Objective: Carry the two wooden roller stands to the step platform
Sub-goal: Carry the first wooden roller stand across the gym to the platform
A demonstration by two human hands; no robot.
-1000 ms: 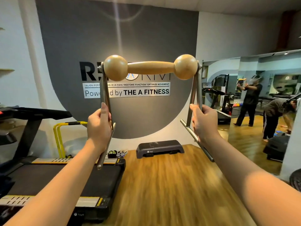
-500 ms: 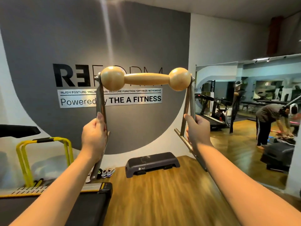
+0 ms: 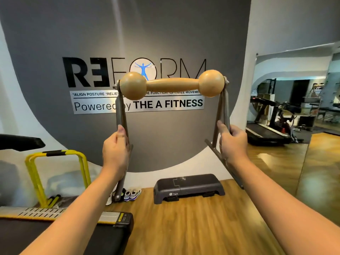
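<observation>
I hold one wooden roller stand (image 3: 172, 85) up in front of me: a light wooden roller with two ball ends on a grey metal frame. My left hand (image 3: 116, 150) is closed around the left metal leg. My right hand (image 3: 232, 142) grips the right leg. The dark grey step platform (image 3: 187, 186) sits on the wooden floor against the wall, below and ahead of the stand. No second roller stand is in view.
A treadmill (image 3: 110, 229) fills the lower left. Yellow hurdles (image 3: 55, 173) stand behind it by the wall, and pairs of shoes (image 3: 131, 195) lie left of the platform. A wall mirror (image 3: 298, 100) on the right reflects gym machines.
I have moved closer to the wall and the step platform, which now looks larger and nearer. The stand stays gripped in both hands. The people in the mirror are out of view.
</observation>
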